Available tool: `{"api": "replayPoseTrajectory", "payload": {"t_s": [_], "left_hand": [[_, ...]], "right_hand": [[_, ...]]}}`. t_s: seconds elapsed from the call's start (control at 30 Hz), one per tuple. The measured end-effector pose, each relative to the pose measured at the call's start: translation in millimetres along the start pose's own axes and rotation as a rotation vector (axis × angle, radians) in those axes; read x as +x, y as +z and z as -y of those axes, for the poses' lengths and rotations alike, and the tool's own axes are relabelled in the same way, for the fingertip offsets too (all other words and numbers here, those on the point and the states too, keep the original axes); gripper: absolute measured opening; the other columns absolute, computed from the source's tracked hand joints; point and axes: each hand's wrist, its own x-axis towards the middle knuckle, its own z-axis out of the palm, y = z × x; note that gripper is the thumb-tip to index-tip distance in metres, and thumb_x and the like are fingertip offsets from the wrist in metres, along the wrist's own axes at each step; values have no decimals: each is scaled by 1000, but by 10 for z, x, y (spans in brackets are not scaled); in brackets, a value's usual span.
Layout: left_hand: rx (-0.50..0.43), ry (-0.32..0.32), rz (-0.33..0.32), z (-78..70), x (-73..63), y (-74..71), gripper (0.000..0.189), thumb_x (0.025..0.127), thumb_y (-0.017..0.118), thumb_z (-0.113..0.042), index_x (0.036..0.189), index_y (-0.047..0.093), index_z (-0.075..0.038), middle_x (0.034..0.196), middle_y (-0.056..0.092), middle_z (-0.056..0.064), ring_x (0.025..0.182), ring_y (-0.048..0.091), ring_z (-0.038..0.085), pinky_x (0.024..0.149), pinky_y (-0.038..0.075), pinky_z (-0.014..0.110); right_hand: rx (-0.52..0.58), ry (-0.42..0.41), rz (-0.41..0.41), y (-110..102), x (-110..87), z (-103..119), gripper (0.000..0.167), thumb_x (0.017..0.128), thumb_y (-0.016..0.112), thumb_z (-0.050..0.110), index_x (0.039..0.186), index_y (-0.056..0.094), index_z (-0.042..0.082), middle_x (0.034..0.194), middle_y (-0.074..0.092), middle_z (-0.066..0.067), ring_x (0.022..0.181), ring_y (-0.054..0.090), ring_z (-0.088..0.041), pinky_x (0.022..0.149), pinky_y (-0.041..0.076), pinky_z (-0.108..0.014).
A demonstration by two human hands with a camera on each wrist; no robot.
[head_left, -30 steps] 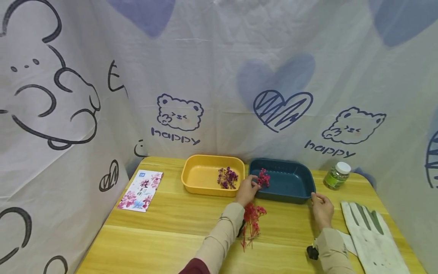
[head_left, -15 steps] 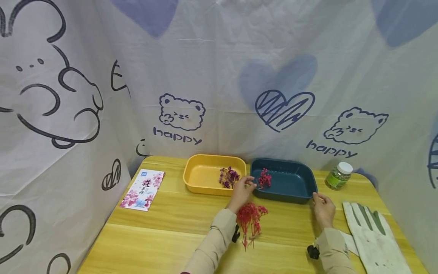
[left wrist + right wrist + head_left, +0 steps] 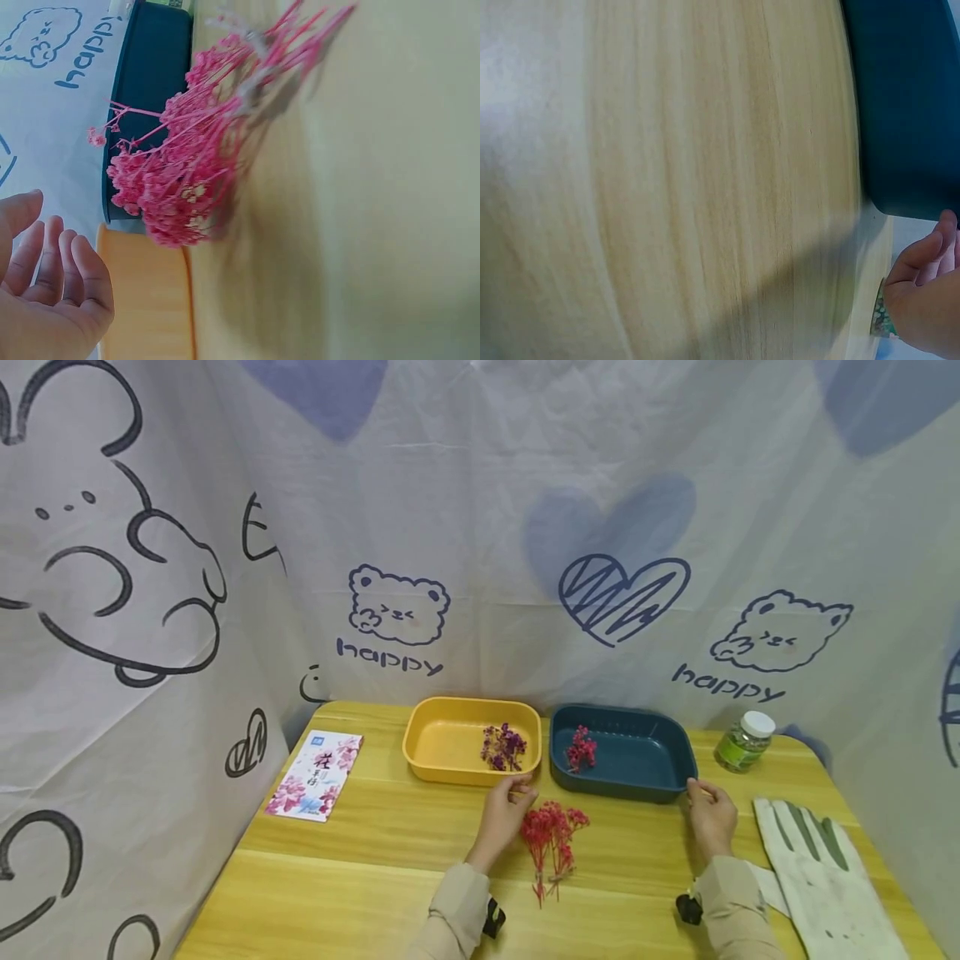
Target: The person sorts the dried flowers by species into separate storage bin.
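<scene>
Having left hand [image 3: 501, 818] relaxed, lower centre, beside narrow gap between yellow tray [image 3: 450, 774] edge and tied red flowers [image 3: 551, 825]. Touching blue tray [image 3: 633, 756] corner with right hand [image 3: 712, 818]; cannot tell if pinching.

- Back hanging [image 3: 480, 510]: pale, creased; bore blue hearts [image 3: 625, 599], bears [image 3: 399, 606], the word "happy" [image 3: 390, 657].
- Left hanging [image 3: 172, 760]: carried black line drawings [image 3: 120, 547].
- Table [image 3: 337, 877]: yellowish wood grain, rounded far corners; showed a pale sheen.

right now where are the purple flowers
In the head view, the purple flowers lie in the yellow tray's right end, just beyond the left hand.
</scene>
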Motion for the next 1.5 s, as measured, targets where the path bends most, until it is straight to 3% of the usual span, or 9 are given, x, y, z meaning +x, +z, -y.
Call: {"api": "replayPoseTrajectory", "payload": {"t_s": [0.3, 0.47, 0.6, 0.73, 0.8, 1.07, 1.33, 1.5], "left_hand": [[-88, -105, -27, 85, -363, -70, 32, 92, 63, -12, 119, 59, 5, 100, 63, 14, 81, 52, 13, 70, 45, 22], [-85, -126, -43, 166, -531, -53, 31, 90, 65, -12, 116, 61, 4, 96, 64, 13, 80, 55, 13, 71, 45, 22], [-68, -138, -37, 247, -637, -15, 30, 88, 67, -9, 113, 61, 6, 92, 65, 12, 78, 56, 12, 70, 46, 21], [-73, -162, -13, 290, -692, 24, 31, 87, 67, -8, 114, 60, 6, 92, 66, 12, 76, 55, 10, 69, 46, 20], [-80, -177, -4, 297, -708, 40, 32, 87, 67, -8, 115, 59, 6, 91, 65, 11, 76, 54, 9, 69, 45, 20], [-110, -206, 18, 331, -774, 99, 33, 82, 69, -1, 112, 60, 9, 84, 62, 6, 73, 50, 8, 65, 44, 17], [-67, -182, 26, 349, -826, 152, 30, 78, 71, 3, 105, 62, 11, 82, 62, 5, 72, 50, 5, 65, 44, 16], [-36, -184, 14, 339, -838, 162, 31, 76, 73, 2, 103, 62, 10, 81, 62, 6, 72, 50, 7, 65, 44, 17]], "right_hand": [[-3, 5, -9, 0, 6, -20, 53, 95, 52, 42, 125, 56, -1, 94, 63, -9, 63, 49, 2, 58, 41, -20], [-1, -1, 4, 9, 7, -22, 53, 95, 51, 42, 126, 56, -1, 101, 64, -16, 64, 50, 1, 58, 41, -20], [2, -3, -4, 3, -9, -8, 51, 95, 52, 40, 124, 56, -2, 91, 64, -8, 63, 50, 3, 57, 40, -19], [23, -4, -5, -10, -25, 19, 50, 95, 53, 38, 123, 56, -3, 78, 61, 8, 60, 49, 5, 56, 40, -18], [33, -5, -1, -15, -31, 36, 50, 95, 54, 37, 123, 56, -4, 76, 60, 10, 60, 49, 5, 56, 40, -18], [11, 8, 19, -18, -33, 41, 52, 96, 52, 39, 126, 54, -3, 85, 63, 1, 64, 51, 0, 57, 41, -20], [22, 13, 2, -18, -45, 52, 49, 95, 53, 37, 125, 56, -2, 75, 55, 11, 62, 50, 1, 57, 40, -19], [20, 12, 4, -13, -35, 31, 49, 95, 53, 38, 125, 56, -2, 76, 58, 10, 62, 51, 1, 56, 40, -19]]}}
